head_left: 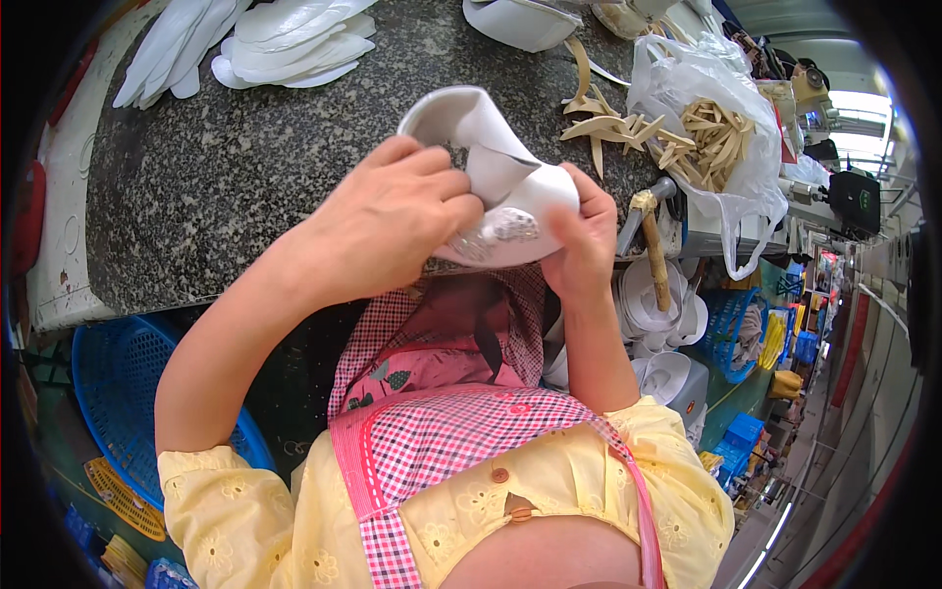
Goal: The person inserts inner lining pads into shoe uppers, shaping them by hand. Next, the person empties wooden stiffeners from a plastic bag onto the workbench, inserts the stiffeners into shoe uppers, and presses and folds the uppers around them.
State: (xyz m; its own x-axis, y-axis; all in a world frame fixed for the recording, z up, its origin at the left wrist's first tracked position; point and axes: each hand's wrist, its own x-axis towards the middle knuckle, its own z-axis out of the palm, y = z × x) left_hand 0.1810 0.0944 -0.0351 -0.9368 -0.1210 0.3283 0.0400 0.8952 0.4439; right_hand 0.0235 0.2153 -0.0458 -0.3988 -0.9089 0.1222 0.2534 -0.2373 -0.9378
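Observation:
Just over the near edge of the speckled stone tabletop (196, 196), I hold up a white shoe upper (549, 188) with a silvery ornament on its side. My left hand (407, 211) is closed on its left part, fingers curled with the knuckles up. On the opposite side, my right hand (589, 231) pinches the edge, its thumb on the outer face and slightly blurred. The upper is bent into an open curve, and its grey-white lining shows. What lies under my left fingers is hidden.
White sole-shaped pieces (294, 44) lie in stacks at the far left. At the right are a white plastic bag (746, 187) of beige curved slips (721, 137) and a wooden-handled hammer (654, 250). Blue baskets (128, 393) stand below the table, beside white shoe parts (648, 299).

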